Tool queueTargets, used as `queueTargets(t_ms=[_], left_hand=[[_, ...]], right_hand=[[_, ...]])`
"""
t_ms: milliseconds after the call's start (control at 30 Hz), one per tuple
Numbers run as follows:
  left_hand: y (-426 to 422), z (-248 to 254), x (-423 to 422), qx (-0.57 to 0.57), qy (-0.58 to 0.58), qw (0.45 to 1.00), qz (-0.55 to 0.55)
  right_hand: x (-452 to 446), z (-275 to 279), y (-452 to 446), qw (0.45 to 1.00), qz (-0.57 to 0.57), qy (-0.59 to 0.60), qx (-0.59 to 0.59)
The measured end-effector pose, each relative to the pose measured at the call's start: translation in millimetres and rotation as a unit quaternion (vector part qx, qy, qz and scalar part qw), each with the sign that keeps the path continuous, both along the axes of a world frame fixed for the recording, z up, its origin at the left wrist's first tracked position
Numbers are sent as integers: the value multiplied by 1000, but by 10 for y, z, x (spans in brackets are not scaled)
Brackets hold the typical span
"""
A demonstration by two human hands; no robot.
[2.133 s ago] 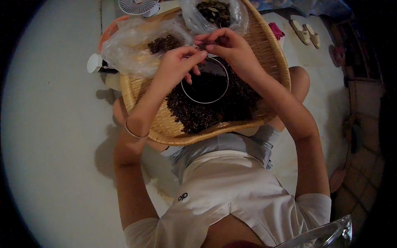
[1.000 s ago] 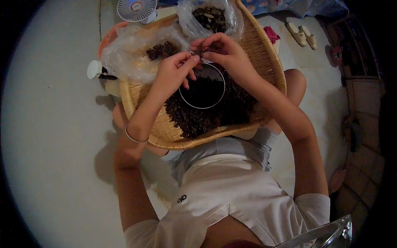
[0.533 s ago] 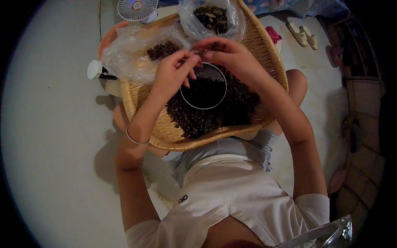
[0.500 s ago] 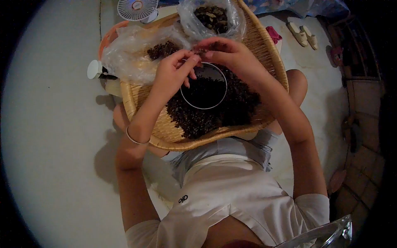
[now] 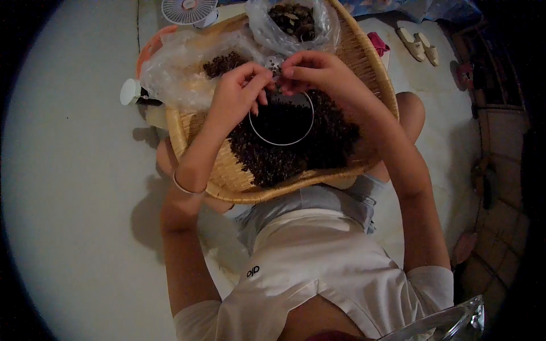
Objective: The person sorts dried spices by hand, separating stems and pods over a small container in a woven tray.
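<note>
Over a woven basket on my lap, my two hands meet above a white-rimmed round bowl. My left hand is closed in a pinch at a small dark dried sprig. From the other side, my right hand also pinches at the sprig, its fingers curled. Dark dried bits fill the bowl, and a loose pile of them surrounds it in the basket. My fingers partly hide the sprig and the bowl's far rim.
A clear plastic bag with dark clusters lies at the basket's far left. Another bag holds brownish dried pieces at the back. Beyond are a small white fan, a white-lidded jar, an orange basin and slippers.
My right hand has shifted slightly right, widening the gap between my hands, so the sprig shows more clearly. My left hand stays nearly in place.
</note>
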State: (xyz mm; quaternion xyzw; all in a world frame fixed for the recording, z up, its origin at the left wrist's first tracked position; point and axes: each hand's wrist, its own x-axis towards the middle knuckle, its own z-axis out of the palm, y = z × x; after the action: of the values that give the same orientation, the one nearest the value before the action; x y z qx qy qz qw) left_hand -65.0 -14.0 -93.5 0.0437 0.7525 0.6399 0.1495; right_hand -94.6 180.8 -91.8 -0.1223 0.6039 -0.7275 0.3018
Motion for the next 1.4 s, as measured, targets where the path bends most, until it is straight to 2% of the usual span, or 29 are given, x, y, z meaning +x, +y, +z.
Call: queueTargets(t_ms=[367, 600, 933, 1400], left_hand=[[-5, -18, -2, -20, 3, 1000, -9], [43, 21, 13, 60, 11, 998, 17], [10, 0, -7, 57, 16, 998, -13], [-44, -30, -29, 64, 0, 998, 1]], right_hand=[[-30, -81, -1, 998, 17, -57, -30], [-24, -74, -3, 996, 16, -68, -58], [-48, -120, 2, 998, 32, -40, -30], [-60, -179, -13, 998, 43, -32, -22]])
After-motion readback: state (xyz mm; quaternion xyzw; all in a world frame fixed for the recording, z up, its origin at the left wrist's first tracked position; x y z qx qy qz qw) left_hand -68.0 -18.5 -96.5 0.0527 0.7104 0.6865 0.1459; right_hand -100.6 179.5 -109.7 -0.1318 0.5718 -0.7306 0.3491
